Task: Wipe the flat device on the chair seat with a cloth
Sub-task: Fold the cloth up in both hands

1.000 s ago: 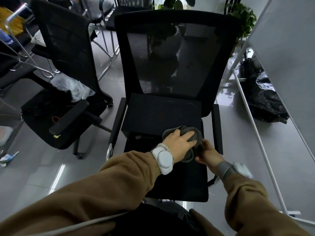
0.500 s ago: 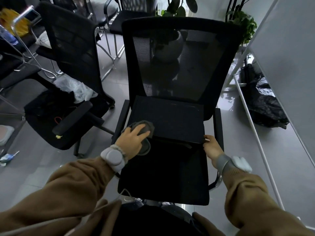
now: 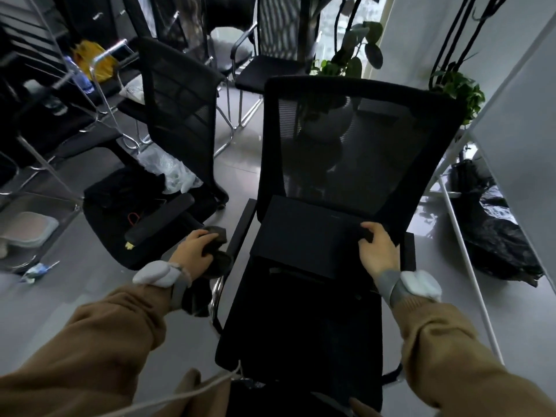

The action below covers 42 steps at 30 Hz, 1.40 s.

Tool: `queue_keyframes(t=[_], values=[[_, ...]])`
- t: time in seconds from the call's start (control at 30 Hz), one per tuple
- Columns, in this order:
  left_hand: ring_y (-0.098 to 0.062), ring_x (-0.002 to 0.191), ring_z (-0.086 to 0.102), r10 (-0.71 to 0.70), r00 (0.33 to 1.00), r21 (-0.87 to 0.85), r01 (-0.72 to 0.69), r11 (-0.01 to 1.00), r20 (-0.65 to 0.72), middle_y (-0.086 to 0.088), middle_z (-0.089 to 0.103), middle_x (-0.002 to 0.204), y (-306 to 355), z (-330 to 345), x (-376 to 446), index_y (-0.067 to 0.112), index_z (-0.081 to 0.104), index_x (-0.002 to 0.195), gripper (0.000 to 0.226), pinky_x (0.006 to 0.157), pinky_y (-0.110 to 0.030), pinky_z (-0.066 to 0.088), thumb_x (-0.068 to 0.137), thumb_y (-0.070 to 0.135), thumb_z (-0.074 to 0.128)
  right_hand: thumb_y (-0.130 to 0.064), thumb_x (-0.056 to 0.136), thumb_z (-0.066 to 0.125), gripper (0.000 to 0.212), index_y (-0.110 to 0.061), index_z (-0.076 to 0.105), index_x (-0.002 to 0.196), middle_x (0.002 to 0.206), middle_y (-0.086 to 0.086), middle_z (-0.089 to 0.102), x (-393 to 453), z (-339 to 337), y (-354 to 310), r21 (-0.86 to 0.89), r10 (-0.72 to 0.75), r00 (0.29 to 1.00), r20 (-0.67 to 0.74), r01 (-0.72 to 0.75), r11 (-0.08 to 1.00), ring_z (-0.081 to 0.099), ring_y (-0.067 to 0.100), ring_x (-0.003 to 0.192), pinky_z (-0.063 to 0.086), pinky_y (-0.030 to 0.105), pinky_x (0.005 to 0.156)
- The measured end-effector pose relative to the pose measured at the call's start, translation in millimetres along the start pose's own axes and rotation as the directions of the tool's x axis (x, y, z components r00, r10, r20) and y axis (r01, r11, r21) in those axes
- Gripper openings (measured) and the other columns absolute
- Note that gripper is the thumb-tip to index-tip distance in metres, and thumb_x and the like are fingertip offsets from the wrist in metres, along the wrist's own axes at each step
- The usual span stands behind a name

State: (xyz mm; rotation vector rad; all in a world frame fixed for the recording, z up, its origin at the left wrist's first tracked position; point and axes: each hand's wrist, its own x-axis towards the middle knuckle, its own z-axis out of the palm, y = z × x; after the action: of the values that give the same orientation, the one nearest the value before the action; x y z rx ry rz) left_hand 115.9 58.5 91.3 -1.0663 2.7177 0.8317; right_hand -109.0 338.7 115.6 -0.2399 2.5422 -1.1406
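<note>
Head view: the flat device point(image 3: 304, 236) is a black slab lying at the back of the chair seat point(image 3: 301, 326), its far edge tucked against the foot of the mesh backrest point(image 3: 355, 145). Its long axis runs roughly 9-to-3 across the seat, skewed a little so the right end sits further down the frame. The broad face points up at us, possibly tipped up slightly at the back; we can't tell for sure.

Our right hand point(image 3: 377, 251) sits on the device's right near corner at 3 o'clock, fingers curled over the edge and gripping it. Our left hand point(image 3: 195, 251) is off the device at 9 o'clock, out past the left armrest point(image 3: 240, 227), fingers closed round the bunched grey cloth point(image 3: 215, 239).

Judgement: cloth is clear of the surface, so the wipe isn't running at this instant. To do it well:
- keep the right hand pinning the corner so the slab doesn't skate on the seat
- flatten the cloth, don't wipe with a wad
- stroke along the long axis, overlapping passes, 9 towards 3
- light pressure; the seat padding likely gives underneath.
</note>
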Motion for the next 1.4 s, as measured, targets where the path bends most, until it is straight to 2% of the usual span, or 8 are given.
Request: queue_keyframes(t=[0.23,0.37,0.63,0.8,1.03,1.23,1.33,1.4], values=[[-0.023,0.126,0.041,0.026,0.995,-0.256,-0.050,0.965,-0.096,-0.013,0.034,0.136,4.8,-32.1,6.6,0.022,0.014,0.147,0.087,0.102,-0.020,0.026,0.078,-0.001,0.061,-0.008,0.091,0.050,0.035,-0.013,0.053,0.126,0.133,0.010,0.050,-0.2,46.7,-92.3,0.042,-0.304,0.934,0.186,0.302,0.952,0.045,0.025,0.126,0.034,0.030,0.105],[-0.026,0.128,0.037,-0.029,0.994,-0.369,-0.014,0.929,-0.109,-0.016,0.028,0.137,16.0,-47.6,14.9,0.027,0.000,0.147,0.096,0.102,-0.020,0.023,0.079,0.001,0.062,-0.016,0.092,0.054,0.034,-0.013,0.057,0.125,0.131,0.006,0.052,-9.5,83.2,-132.5,0.062,-0.412,0.841,0.352,0.419,0.906,0.048,0.020,0.123,0.030,0.017,0.096],[-0.035,0.129,0.043,-0.102,0.981,-0.635,-0.028,0.772,-0.166,-0.021,0.031,0.148,27.4,-84.3,38.7,0.028,-0.015,0.145,0.114,0.107,-0.047,0.039,0.073,-0.006,0.067,-0.036,0.079,0.072,0.045,-0.029,0.052,0.118,0.105,-0.010,0.061,-29.2,150.1,-174.4,0.174,-0.299,0.617,0.728,0.255,0.951,0.060,0.014,0.104,0.048,0.026,0.090],[-0.036,0.123,0.048,-0.271,0.962,-0.924,0.071,0.376,-0.036,-0.019,0.041,0.141,20.2,-87.7,55.4,0.020,0.016,0.145,0.094,0.103,-0.049,0.043,0.072,-0.009,0.067,-0.030,0.066,0.083,0.052,-0.045,0.047,0.099,0.107,-0.011,0.063,-29.4,173.9,-178.5,0.333,-0.257,0.579,0.774,-0.026,0.943,0.065,0.010,0.098,0.056,0.025,0.078],[-0.032,0.093,0.066,-0.274,0.935,-0.974,0.218,-0.055,0.225,-0.018,0.064,0.104,6.9,-67.8,71.6,0.007,0.061,0.108,0.032,0.069,-0.040,0.059,0.078,0.016,0.071,0.001,0.070,0.076,0.063,-0.019,0.045,0.121,0.101,-0.003,0.060,-7.1,187.9,-181.8,0.290,-0.191,0.623,0.758,-0.059,0.955,0.060,0.021,0.103,0.052,0.029,0.084],[-0.027,0.085,0.063,-0.355,0.859,-0.929,0.351,-0.116,0.368,-0.008,0.065,0.095,-11.6,-51.6,95.7,0.015,0.059,0.107,0.034,0.061,-0.039,0.055,0.081,0.036,0.067,-0.003,0.074,0.068,0.056,-0.015,0.041,0.121,0.117,0.014,0.059,22.3,193.6,-181.3,0.102,-0.109,0.682,0.724,0.050,0.993,0.059,0.032,0.107,0.049,0.050,0.095],[-0.033,0.089,0.064,-0.376,0.840,-0.919,0.379,-0.110,0.391,-0.012,0.066,0.099,-19.0,-42.5,105.7,0.012,0.058,0.113,0.046,0.086,-0.049,0.051,0.079,0.041,0.069,-0.008,0.078,0.064,0.060,-0.019,0.037,0.131,0.122,0.015,0.057,32.8,198.3,-177.4,0.044,-0.077,0.704,0.706,0.064,0.997,0.057,0.033,0.110,0.048,0.049,0.096],[-0.030,0.075,0.070,-0.438,0.824,-0.929,0.359,-0.085,0.359,-0.014,0.068,0.091,-24.1,-34.8,111.7,0.007,0.061,0.107,0.041,0.075,-0.045,0.057,0.080,0.037,0.069,-0.013,0.082,0.061,0.060,-0.019,0.035,0.135,0.124,0.013,0.056,38.5,202.8,-173.3,-0.011,-0.055,0.700,0.712,0.089,0.996,0.056,0.031,0.112,0.048,0.044,0.098]])
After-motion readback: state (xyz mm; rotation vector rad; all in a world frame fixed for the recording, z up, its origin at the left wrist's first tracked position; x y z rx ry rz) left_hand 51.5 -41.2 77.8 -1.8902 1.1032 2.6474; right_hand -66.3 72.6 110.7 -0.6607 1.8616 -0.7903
